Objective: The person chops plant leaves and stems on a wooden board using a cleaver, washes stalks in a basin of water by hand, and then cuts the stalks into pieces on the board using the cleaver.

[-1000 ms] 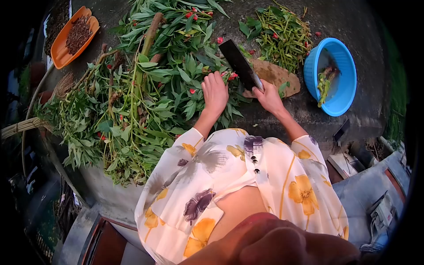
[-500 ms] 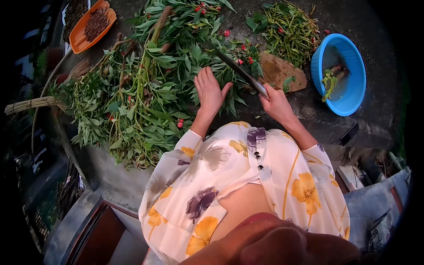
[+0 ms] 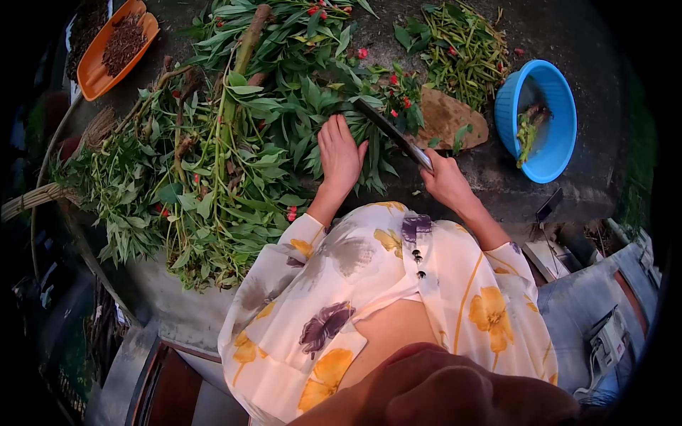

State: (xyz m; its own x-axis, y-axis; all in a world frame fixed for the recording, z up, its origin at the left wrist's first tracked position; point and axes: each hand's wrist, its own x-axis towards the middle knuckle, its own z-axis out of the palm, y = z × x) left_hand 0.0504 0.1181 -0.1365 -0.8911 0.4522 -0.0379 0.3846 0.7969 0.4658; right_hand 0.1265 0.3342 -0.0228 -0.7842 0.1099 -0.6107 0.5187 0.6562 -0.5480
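Fingers together and thumb apart, my left hand (image 3: 339, 155) rests on the leafy green plants (image 3: 245, 170) with red flowers; whether it grips a stem is hidden. My right hand (image 3: 445, 182) is wrapped round the handle of a dark-bladed knife (image 3: 389, 130). The blade points up and left over the leaves, its tip close to my left fingers. Right of the blade lies a brown flat piece (image 3: 449, 119), with leaves and red flowers at its left edge. Behind it is a pile of cut green stems (image 3: 465, 57).
A blue basin (image 3: 561, 121) at the right holds liquid and some plant pieces. At the upper left is an orange scoop (image 3: 92, 74) with brown bits. A bundle of thin sticks (image 3: 35, 200) sticks out at the far left. A dark phone-like object (image 3: 549, 206) stands near the right edge.
My left hand has moved slightly left from the stems beside the blade and its thumb has spread. The knife has dropped lower and turned edge-on, still in my right hand.
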